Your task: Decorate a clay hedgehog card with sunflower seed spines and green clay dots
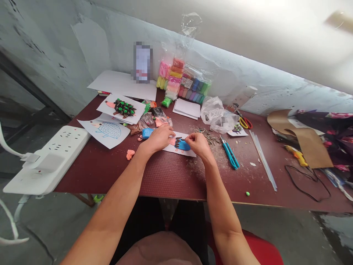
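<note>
A small white card [168, 148] lies on the table under both hands. It carries a hedgehog shape with a blue clay body [184, 145], a pink head and several dark sunflower seeds [178, 142] stuck in rows. My left hand [162, 138] lies over the card's left part, fingers stretched out and touching it by the pink head. At the right end of the blue clay, the thumb and fingertips of my right hand [197, 142] are pinched together; anything between them is hidden. Loose sunflower seeds [210, 138] are scattered just behind the right hand.
A teal utility knife [230, 154], clear glue sticks [263, 160], scissors [245, 122] and a yellow glue gun [296, 155] lie to the right. Bagged coloured clay [176, 79] stands at the back. Hedgehog pictures [106, 130] and a white power strip [52, 158] are on the left.
</note>
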Available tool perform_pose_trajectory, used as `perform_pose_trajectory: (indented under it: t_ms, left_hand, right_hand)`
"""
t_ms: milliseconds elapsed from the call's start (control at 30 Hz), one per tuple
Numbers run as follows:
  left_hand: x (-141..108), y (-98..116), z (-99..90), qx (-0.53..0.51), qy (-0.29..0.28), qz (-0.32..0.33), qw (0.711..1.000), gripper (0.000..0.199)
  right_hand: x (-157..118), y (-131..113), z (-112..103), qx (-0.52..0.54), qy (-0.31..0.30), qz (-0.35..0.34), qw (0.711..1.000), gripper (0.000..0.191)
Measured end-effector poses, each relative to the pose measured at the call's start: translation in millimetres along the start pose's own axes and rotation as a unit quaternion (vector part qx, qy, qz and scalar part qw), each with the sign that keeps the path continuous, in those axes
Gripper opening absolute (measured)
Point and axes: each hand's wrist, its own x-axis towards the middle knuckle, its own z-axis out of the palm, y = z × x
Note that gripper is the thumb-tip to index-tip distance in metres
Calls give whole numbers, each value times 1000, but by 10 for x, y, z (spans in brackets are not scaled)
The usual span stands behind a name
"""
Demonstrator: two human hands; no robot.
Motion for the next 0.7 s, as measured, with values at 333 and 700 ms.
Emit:
perform_pose_trajectory:
  t_ms: [333,700]
  left_hand:
    - [-2,17,-8,-11,-2,-8,1000,33]
    - [-7,45,-33,-3,-11,-11,1000,36]
  right_hand:
    - [51,-49,22,23,-24,2,999,23]
    - [72,-72,44,8,-33,14,999,24]
